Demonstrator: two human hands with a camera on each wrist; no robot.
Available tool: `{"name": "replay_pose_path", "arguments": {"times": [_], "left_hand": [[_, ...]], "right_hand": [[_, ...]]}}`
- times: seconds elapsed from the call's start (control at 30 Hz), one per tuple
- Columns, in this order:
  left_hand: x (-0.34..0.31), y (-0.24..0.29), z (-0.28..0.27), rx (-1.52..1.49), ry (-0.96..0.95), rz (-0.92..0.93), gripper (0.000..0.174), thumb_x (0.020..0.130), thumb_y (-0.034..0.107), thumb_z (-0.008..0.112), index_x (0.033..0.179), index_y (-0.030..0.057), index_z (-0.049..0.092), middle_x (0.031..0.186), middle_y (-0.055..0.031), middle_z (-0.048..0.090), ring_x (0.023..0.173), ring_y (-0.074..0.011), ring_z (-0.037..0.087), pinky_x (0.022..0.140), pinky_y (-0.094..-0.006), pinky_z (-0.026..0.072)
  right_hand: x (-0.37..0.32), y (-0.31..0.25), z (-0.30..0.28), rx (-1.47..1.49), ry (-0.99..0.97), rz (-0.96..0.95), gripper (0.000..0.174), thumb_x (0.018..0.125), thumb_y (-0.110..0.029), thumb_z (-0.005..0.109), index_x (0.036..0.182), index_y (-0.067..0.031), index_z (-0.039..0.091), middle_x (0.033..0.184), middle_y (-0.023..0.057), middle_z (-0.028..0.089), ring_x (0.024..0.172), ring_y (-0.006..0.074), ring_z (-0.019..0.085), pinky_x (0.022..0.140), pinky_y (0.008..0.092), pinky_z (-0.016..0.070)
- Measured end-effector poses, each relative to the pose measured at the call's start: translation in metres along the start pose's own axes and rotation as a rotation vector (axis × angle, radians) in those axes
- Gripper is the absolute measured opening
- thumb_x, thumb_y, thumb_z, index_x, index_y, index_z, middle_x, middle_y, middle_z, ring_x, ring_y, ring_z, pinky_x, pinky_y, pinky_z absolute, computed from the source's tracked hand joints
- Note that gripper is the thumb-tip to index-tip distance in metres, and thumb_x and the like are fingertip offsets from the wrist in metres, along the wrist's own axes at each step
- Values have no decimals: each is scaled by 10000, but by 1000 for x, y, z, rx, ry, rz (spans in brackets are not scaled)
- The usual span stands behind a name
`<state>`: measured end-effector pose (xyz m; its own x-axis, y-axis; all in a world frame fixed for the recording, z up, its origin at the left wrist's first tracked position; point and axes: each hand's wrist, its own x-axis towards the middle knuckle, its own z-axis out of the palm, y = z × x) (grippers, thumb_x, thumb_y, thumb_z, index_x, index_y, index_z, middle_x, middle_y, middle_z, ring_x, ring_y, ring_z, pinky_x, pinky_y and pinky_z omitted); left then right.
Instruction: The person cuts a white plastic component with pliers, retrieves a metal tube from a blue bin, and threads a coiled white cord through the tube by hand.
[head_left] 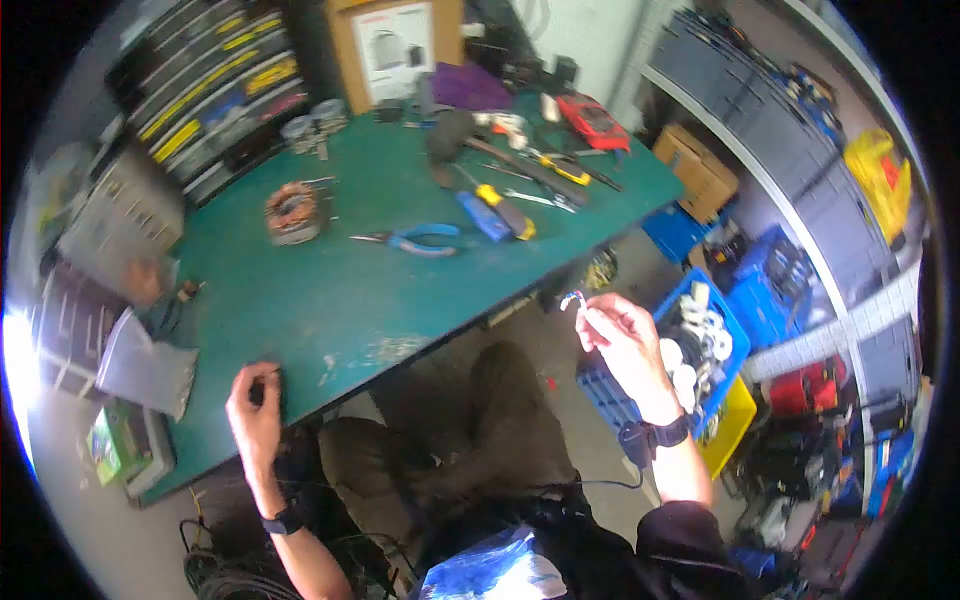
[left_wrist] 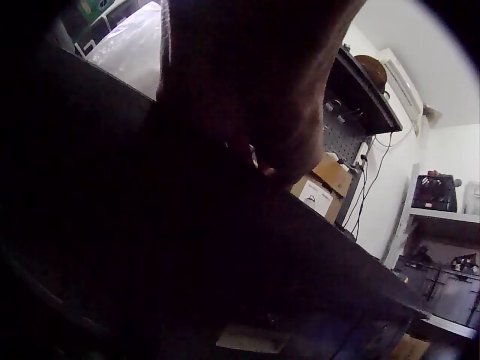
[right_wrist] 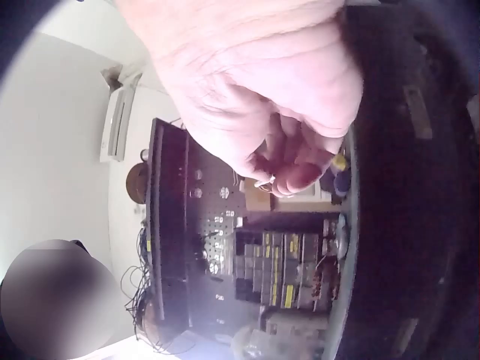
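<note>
Beside the surface (head_left: pixel 300 290), my right hand (head_left: pixel 625 342) pinches wires (head_left: pixel 573 297); handling them seems the step, steadiness the next need. My left hand (head_left: pixel 256 422) curls; its hold I can't tell.

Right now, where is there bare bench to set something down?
The widest free patch of the green bench lies between the copper coil, the blue pliers and the left hand. A smaller one lies behind the pliers, between coil and hammer. Crowded: from the hammer rightward, with screwdrivers and a red device.
</note>
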<state>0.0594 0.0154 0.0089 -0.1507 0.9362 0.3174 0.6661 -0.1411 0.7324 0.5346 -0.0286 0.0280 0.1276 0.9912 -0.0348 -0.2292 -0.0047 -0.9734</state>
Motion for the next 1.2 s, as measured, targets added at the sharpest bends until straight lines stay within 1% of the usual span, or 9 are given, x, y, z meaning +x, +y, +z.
{"name": "replay_pose_path", "arguments": {"times": [0.2,0.43,0.63,0.83,0.93,1.0,1.1,1.13,1.2], "left_hand": [[1,-15,-1,46,-47,-4,109,992,64,625,1054,-18,661,963,-50,662,940,-135,575,900,-285,462],[15,-64,-14,144,-90,10,172,1023,113,604,1100,-34,652,1075,-74,662,1052,-183,585,1009,-320,440],[28,-91,-21,67,-102,54,261,1034,170,599,1181,-38,655,1168,-99,668,1102,-212,598,1032,-352,445],[6,-15,0,126,10,42,253,975,179,682,1078,-48,723,1042,-174,719,915,-279,647,862,-423,532],[34,-47,13,185,-44,58,339,989,251,680,1136,-53,703,1050,-181,717,904,-291,654,834,-423,539],[46,-47,37,167,-92,77,326,991,240,674,1134,-51,700,1053,-173,713,916,-283,649,849,-415,532],[55,-51,61,154,-142,86,306,993,224,665,1130,-48,696,1056,-161,707,935,-271,642,871,-404,521],[58,-56,65,157,-159,86,300,994,219,662,1129,-47,694,1058,-157,705,941,-266,640,879,-400,517],[68,-53,74,151,-184,97,287,996,208,657,1127,-45,691,1060,-149,701,953,-258,635,894,-392,510]], "right_hand": [[-40,21,-105,-212,299,28,138,989,-93,671,1090,0,683,939,44,710,813,109,649,766,262,530],[-146,147,-259,3,492,105,207,934,-42,715,1133,12,715,997,82,730,884,144,687,821,281,570],[-267,243,-337,88,982,368,208,898,-43,719,1062,83,698,943,111,721,849,184,701,798,301,597],[-380,324,-359,141,1346,515,216,895,-134,726,995,52,678,860,73,686,718,189,651,662,314,545],[-436,361,-359,-285,1326,571,211,856,-140,725,956,26,640,884,109,667,760,244,642,709,362,547],[-481,403,-368,502,1257,209,161,885,-80,722,939,61,668,830,90,688,681,179,666,637,276,568],[-506,460,-355,318,1578,150,128,875,-71,721,891,40,662,820,94,687,677,182,664,619,270,556],[-481,387,-331,575,1708,351,102,879,-65,713,870,22,662,803,96,686,677,185,666,618,268,556],[-495,386,-326,599,1721,371,82,880,-57,702,861,10,658,788,84,680,669,184,662,615,268,557]]}}
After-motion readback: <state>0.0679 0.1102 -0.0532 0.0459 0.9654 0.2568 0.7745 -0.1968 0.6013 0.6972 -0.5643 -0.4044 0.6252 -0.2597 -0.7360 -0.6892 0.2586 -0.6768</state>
